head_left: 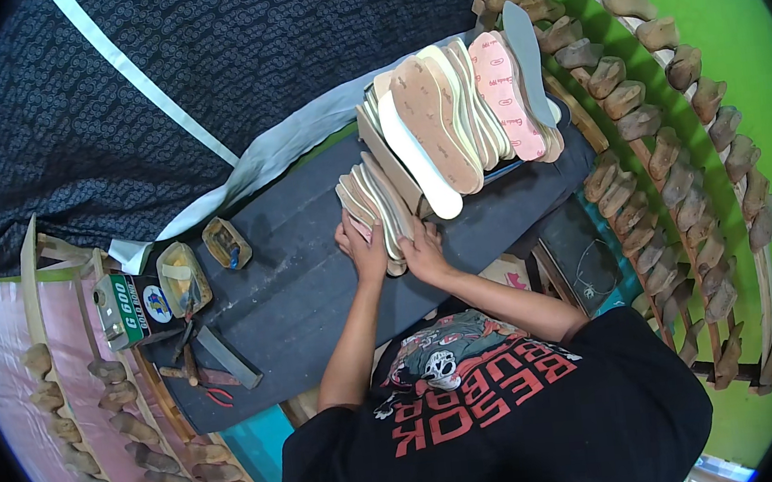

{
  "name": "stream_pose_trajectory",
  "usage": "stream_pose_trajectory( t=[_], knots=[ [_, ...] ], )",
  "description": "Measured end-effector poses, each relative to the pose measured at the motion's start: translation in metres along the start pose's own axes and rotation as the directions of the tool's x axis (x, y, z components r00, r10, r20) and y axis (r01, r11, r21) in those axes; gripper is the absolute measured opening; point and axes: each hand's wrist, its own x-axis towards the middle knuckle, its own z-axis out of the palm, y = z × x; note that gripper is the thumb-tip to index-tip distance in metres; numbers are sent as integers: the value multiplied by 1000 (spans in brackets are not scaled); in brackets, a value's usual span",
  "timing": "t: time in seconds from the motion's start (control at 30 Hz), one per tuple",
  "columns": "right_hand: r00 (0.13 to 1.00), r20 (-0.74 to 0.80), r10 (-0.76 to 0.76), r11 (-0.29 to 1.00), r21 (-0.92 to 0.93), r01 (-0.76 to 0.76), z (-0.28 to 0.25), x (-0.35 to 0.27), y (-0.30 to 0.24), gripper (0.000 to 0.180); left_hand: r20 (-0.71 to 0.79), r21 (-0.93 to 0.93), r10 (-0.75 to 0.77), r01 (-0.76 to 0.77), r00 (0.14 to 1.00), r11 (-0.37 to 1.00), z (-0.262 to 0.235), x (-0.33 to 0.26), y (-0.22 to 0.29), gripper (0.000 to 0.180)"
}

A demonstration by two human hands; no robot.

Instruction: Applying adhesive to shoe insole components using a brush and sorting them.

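Two hands, frame centre: left hand (363, 248) and right hand (424, 254) flat, fingers closed around small upright stack of tan card shoe insoles (375, 207) on dark grey work board (297, 277).

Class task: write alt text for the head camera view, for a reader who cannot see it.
Seen from above, a person's left hand and right hand press on a small stack of insoles on a dark worktable, beside a larger fan of insoles. Tins and hand tools lie to the left; racks of wooden shoe lasts curve around.
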Motion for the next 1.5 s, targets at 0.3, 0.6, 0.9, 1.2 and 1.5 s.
stream_pose_trajectory(
  t=[0.3, 0.6, 0.9, 1.2, 1.5],
  knots=[
    [998, -52, -46, 997, -64, 42, -7, -34, 7, 70, -28, -35, -3, 3, 1000, 999, 14, -15, 16, 84],
    [992, -127, 29, 990, 138, -11, 6, -19, 23, 66, -5, -131, 63, -64, 998, 989, 15, -11, 29, 85],
    [919, -154, -362, 909, 161, 385, -41, -63, 36, 61, 98, -29, 136, -134, 986, 991, 0, -12, 13, 81],
    [902, -60, -427, 838, 349, 420, -57, -66, 38, 60, 159, 44, 351, -362, 923, 931, 34, -14, 28, 79],
    [898, -205, -390, 863, 259, 434, -45, -51, 64, 51, 78, -90, 267, -260, 961, 961, 13, -17, 25, 56]
  ],
)
